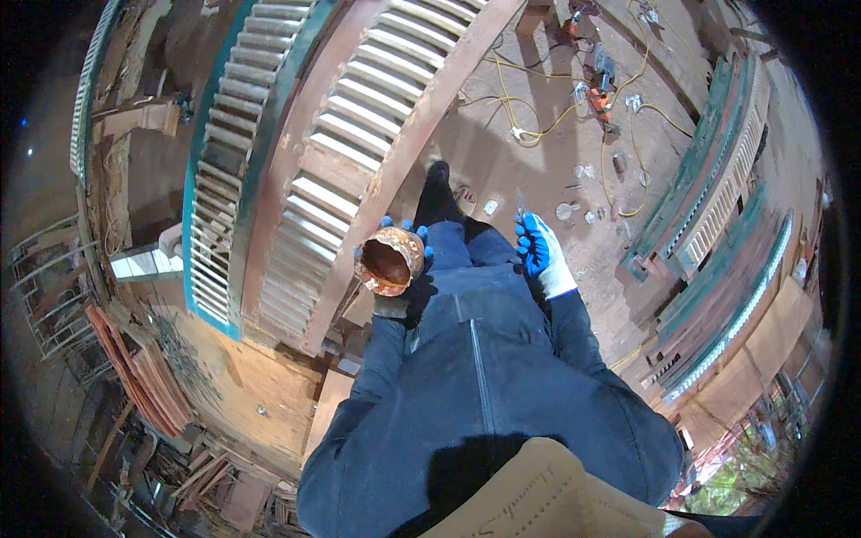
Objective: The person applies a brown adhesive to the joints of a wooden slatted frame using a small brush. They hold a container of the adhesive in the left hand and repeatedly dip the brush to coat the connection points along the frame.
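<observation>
My left hand [420, 240], in a blue-fingered glove, is closed around a round pot [403, 247] crusted with brown and whitish spatter. The pot's mouth faces up and its inside is reddish brown. On the other side of my lap, my right hand [543, 255] wears a white glove with blue palm and fingers. Its fingers are closed on a small, thin-bladed tool [520, 201] that points away from me; the handle is hidden in the grip. Just beyond the pot leans a brown louvered shutter [381, 99] with pale slats.
A green-edged shutter [242, 117] stands farther left. More shutters [708, 206] lie stacked at the right. Yellow cords [507, 99] and orange power tools [599, 100] lie on the dusty floor ahead. Reddish boards [143, 377] and a plywood sheet [260, 386] are at the lower left.
</observation>
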A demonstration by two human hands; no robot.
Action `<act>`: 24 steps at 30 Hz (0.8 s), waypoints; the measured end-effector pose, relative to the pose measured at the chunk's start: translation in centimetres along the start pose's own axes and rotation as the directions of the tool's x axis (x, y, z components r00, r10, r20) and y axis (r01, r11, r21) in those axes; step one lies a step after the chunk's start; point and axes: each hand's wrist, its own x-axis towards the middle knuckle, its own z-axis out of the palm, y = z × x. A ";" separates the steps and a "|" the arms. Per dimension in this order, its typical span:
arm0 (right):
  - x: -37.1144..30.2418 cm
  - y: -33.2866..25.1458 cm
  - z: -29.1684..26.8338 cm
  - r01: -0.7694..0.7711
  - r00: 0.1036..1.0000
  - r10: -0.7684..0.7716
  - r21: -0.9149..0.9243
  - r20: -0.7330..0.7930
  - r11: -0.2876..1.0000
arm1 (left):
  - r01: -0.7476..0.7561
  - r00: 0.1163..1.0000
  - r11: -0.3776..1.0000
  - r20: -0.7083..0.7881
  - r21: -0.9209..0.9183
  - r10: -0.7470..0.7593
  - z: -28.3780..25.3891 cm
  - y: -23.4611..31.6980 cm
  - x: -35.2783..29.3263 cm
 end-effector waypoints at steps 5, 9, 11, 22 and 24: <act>0.0 -7.8 7.7 0.365 0.930 -0.315 -0.386 0.188 0.847 | 0.071 0.997 0.987 0.017 0.144 -0.075 2.4 1.6 8.4; -2.1 -16.4 12.7 0.532 0.846 -0.479 -0.432 0.233 0.728 | 0.216 0.953 0.969 -0.244 0.121 -0.182 5.3 0.4 17.9; -2.3 -20.0 15.0 0.576 0.817 -0.520 -0.410 0.250 0.707 | 0.190 0.968 0.829 -0.243 0.526 -0.068 7.2 -1.2 23.0; -1.2 -33.8 23.2 0.642 0.565 -0.612 -0.761 0.553 -0.095 | 0.262 0.952 0.796 -0.282 0.546 -0.121 12.8 -7.9 38.8; 0.2 -37.3 23.7 0.655 0.596 -0.560 -0.752 0.575 -0.075 | 0.310 0.950 0.802 -0.202 0.510 -0.239 11.0 -7.1 41.2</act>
